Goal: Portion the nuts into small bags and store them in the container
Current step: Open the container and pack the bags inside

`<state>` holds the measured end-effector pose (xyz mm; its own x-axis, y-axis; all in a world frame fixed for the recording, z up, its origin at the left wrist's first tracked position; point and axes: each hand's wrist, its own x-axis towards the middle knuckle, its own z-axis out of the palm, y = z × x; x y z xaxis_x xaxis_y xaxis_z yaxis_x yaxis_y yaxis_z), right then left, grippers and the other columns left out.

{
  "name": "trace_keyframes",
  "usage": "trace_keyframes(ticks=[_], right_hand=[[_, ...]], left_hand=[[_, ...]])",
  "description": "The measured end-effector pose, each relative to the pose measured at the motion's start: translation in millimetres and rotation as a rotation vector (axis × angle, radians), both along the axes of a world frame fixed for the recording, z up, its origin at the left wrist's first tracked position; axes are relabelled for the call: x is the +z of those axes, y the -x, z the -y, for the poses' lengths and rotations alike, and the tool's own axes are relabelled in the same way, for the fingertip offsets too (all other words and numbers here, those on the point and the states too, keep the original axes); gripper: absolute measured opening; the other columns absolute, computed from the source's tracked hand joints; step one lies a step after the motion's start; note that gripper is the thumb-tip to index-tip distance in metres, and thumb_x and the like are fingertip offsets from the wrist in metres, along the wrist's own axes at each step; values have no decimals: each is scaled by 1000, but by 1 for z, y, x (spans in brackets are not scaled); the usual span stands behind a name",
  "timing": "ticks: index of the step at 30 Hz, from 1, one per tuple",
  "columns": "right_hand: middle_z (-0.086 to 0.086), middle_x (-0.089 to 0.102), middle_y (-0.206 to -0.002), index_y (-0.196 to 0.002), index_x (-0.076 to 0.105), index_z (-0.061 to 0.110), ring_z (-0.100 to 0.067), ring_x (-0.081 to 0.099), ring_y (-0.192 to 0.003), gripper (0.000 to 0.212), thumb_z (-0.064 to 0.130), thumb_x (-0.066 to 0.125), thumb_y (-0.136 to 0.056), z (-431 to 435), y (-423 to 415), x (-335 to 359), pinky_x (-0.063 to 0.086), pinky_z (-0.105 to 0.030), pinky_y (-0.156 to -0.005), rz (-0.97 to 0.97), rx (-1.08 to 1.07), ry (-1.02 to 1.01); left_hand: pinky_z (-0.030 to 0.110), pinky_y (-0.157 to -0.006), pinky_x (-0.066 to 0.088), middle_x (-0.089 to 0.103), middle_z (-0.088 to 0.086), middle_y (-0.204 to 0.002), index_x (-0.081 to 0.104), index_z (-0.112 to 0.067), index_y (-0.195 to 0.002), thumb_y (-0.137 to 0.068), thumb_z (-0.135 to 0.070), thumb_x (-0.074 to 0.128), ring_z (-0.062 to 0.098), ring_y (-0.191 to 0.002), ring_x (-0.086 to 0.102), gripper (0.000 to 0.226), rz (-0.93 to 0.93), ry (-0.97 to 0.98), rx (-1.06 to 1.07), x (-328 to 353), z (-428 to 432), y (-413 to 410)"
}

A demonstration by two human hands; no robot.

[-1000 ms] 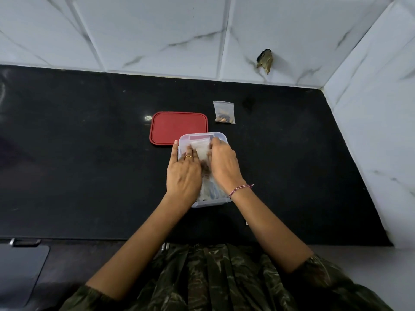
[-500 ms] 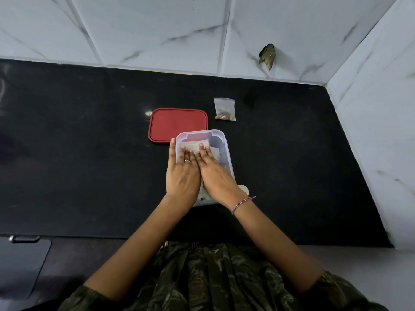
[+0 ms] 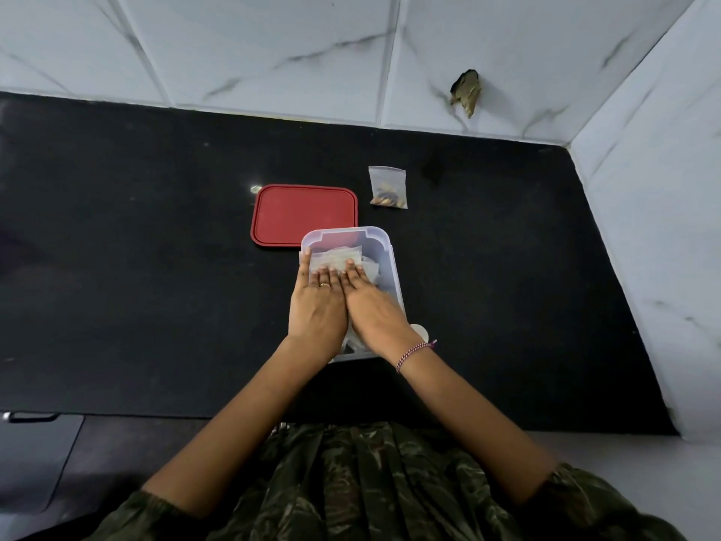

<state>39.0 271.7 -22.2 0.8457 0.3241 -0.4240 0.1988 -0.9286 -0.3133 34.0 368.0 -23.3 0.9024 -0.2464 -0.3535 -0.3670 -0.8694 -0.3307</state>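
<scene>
Left hand (image 3: 316, 306) and right hand (image 3: 370, 306) flat, fingers straight, pressing bags (image 3: 338, 258) inside clear container (image 3: 394, 267), red lid (image 3: 296, 214) behind, dark surface (image 3: 156, 267).

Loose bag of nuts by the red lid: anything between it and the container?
Nothing visible on the counter between the loose bag and the container; the red lid lies left of that path. But the left hand and right hand press flat on the bags already inside, covering most of the opening.

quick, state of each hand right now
Left hand: open, fingers straight, pressing on the bags in the container.
Right hand: open, fingers straight, pressing on the same bags.
</scene>
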Motion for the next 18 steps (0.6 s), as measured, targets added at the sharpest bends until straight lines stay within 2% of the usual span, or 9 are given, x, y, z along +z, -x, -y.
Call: trace_keyframes(ticks=[6,12,16,18], right_hand=[[-10,-6,-159,-150,0,6,-19,-1,-146,64,11,38,-100,0,-1,2,11,-32,-117,1,23,20],[-9,-4,-159,-150,3,4,-18,1,-146,60,4,36,-99,2,0,9,9,-28,-116,-5,4,-55],[-9,6,-159,-149,14,3,-17,8,-146,57,0,37,-97,6,2,11,9,-26,-117,77,12,-128],[-10,21,-156,-146,27,3,-18,20,-143,53,-1,40,-95,8,1,16,13,-21,-114,153,-4,-196]], left_hand=[[52,-101,-27,20,10,-160,7,-4,-153,-102,-37,30,23,-149,11,65,20,22,4,1,1,-2],[52,-106,-24,22,8,-159,9,-8,-153,-100,-35,37,19,-149,13,66,50,141,52,6,-2,7],[47,-118,-8,20,10,-159,11,-7,-153,-100,-31,34,19,-149,14,63,48,255,101,12,-5,15],[42,-120,5,27,9,-157,21,-8,-151,-99,-29,34,19,-147,21,58,79,320,126,17,-5,14]])
